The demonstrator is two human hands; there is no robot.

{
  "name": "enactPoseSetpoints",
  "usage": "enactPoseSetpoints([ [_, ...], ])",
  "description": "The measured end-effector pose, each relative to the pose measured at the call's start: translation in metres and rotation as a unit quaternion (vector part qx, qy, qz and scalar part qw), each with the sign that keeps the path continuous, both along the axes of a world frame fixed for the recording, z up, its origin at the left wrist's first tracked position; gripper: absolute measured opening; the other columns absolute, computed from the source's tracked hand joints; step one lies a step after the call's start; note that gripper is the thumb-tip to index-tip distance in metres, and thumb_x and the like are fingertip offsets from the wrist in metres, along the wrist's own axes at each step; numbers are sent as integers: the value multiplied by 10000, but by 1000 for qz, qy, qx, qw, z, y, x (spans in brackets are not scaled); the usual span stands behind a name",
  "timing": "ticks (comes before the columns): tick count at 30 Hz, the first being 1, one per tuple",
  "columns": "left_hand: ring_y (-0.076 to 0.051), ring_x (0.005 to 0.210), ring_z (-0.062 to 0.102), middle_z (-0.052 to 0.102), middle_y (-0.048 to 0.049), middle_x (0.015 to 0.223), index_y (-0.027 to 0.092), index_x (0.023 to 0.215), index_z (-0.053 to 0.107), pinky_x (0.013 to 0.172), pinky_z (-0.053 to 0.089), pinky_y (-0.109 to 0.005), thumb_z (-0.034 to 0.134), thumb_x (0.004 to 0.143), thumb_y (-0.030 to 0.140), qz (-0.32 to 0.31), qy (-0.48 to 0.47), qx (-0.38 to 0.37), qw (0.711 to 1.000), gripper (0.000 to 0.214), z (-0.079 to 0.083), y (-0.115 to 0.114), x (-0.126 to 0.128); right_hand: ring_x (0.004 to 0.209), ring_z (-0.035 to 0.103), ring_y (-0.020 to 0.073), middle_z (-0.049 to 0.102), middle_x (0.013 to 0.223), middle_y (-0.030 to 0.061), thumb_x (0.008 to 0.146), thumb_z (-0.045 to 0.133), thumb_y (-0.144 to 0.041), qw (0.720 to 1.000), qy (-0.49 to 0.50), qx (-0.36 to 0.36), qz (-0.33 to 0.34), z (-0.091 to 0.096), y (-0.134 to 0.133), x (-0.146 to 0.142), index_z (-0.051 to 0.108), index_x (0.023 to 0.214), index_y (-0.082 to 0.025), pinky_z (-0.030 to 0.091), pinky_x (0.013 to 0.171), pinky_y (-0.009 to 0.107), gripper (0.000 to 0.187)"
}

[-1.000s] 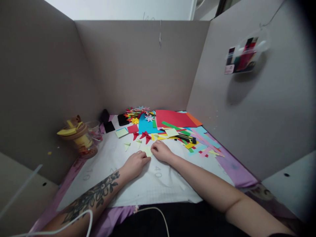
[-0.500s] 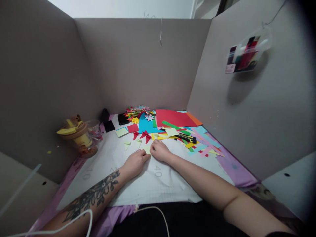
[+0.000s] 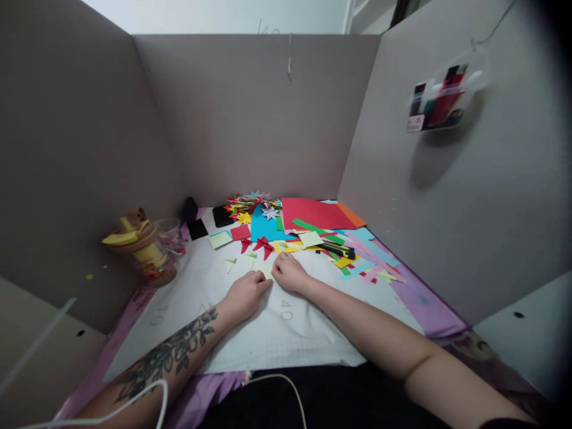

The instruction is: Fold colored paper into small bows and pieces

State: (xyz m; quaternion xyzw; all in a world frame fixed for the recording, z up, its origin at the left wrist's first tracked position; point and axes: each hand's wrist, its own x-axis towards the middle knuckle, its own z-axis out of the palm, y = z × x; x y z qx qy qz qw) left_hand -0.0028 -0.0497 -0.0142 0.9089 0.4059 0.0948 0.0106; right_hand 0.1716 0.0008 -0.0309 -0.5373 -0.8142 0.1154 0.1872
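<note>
A pale yellow-green piece of paper (image 3: 267, 269) lies flat between my two hands, partly covered by them. My left hand (image 3: 243, 293) is closed on its left and near edge, fingertips pressed down. On its right side, the curled fingers of my right hand (image 3: 287, 272) pinch the paper. Just beyond my left hand are two small folded pale green pieces (image 3: 229, 264). Behind these sit several folded red pieces (image 3: 263, 246). A pale green square (image 3: 311, 239) rests past my right hand, close to a black and yellow utility knife (image 3: 338, 249).
A pile of folded paper stars (image 3: 252, 205), red sheets (image 3: 313, 213) and a blue sheet (image 3: 267, 225) fill the back. Coloured strips (image 3: 373, 256) spread to the right. A lidded cup (image 3: 145, 247) stands at left. Grey panels (image 3: 259, 119) enclose the table; a white cable (image 3: 163, 393) crosses in front.
</note>
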Motion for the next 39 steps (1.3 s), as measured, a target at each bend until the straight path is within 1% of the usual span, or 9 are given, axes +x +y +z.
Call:
enactPoseSetpoints([
  [3, -184, 876, 499, 584, -51, 935, 214, 1078, 616, 779, 388, -278, 376, 885, 166, -10, 14, 6, 1000, 311, 0, 0, -1, 897, 479, 170, 541, 889, 60, 803, 518, -232, 999, 38, -8, 7, -1, 0, 2, 626, 737, -157, 361, 807, 270, 147],
  [6, -184, 872, 505, 594, -48, 926, 213, 1070, 622, 780, 390, -277, 383, 883, 166, -17, 18, 11, 1000, 307, 0, 0, -2, 890, 483, 170, 544, 872, 56, 780, 536, -214, 999, 49, -8, 14, -2, 1, 3, 620, 689, -158, 364, 804, 263, 136],
  [12, -183, 873, 510, 598, -46, 933, 218, 1095, 612, 766, 390, -275, 393, 878, 163, -13, 9, 18, 1000, 314, -1, 0, -1, 883, 484, 177, 551, 882, 64, 770, 524, -186, 999, 44, -2, 4, -2, 1, 1, 625, 687, -155, 373, 773, 261, 135],
  [20, -183, 865, 507, 597, -44, 924, 225, 1057, 635, 749, 380, -275, 390, 890, 185, -7, 1, 21, 1000, 299, -3, 1, -1, 887, 475, 180, 550, 887, 63, 763, 514, -187, 1000, 28, 5, -1, -5, 3, -1, 622, 681, -164, 365, 763, 268, 137],
  [29, -182, 865, 498, 583, -41, 918, 233, 1067, 628, 745, 376, -274, 374, 900, 199, -7, 21, 17, 1000, 306, 0, 1, 0, 882, 469, 185, 544, 875, 62, 776, 494, -194, 1000, 20, 7, -2, -5, 3, -1, 598, 675, -168, 357, 747, 275, 147],
  [33, -178, 844, 492, 569, -43, 899, 219, 1052, 623, 734, 379, -271, 361, 906, 205, -12, 45, 18, 999, 301, 2, 0, 1, 881, 461, 182, 522, 874, 43, 732, 547, -200, 999, 36, -3, 6, -1, -1, 0, 563, 750, -182, 351, 753, 276, 31],
  [36, -178, 847, 493, 567, -45, 902, 211, 1048, 614, 737, 382, -273, 342, 917, 223, -12, 65, 23, 998, 302, 5, -1, 2, 858, 453, 178, 507, 885, 27, 687, 604, -227, 999, 47, -21, 12, 4, -4, 4, 530, 820, -192, 346, 742, 276, 156],
  [39, -180, 850, 498, 569, -46, 897, 205, 1023, 612, 730, 391, -274, 337, 919, 230, -18, 80, 29, 996, 295, 8, -3, 2, 847, 449, 172, 499, 873, 22, 692, 599, -221, 998, 50, -27, 1, 4, -4, 8, 508, 828, -193, 339, 730, 269, 165],
])
